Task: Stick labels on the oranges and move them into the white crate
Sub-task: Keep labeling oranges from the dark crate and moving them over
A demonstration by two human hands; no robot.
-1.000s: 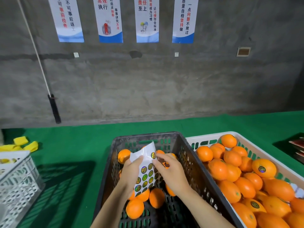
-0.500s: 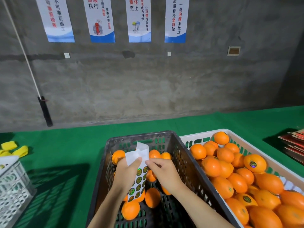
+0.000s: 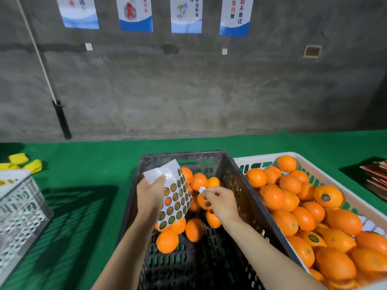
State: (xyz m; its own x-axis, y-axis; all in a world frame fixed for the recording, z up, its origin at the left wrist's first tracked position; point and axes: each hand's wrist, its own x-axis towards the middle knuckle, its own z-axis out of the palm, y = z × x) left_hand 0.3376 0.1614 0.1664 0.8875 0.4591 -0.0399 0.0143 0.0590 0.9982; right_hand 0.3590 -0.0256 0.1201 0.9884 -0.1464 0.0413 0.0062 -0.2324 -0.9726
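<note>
Four posters [image 3: 136, 15] hang on the concrete wall [image 3: 188, 91] facing you. A black-footed pole [image 3: 61, 120] leans at your left, yellow pieces [image 3: 31, 165] lie on green cloth [image 3: 83, 164], and red cards [image 3: 374, 176] are stacked at your right.

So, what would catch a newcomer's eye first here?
The heap of bright oranges filling the white crate on the right. Next, over the dark crate in the middle, the left hand holds a sheet of round labels while the right hand pinches one peeled label.
</note>
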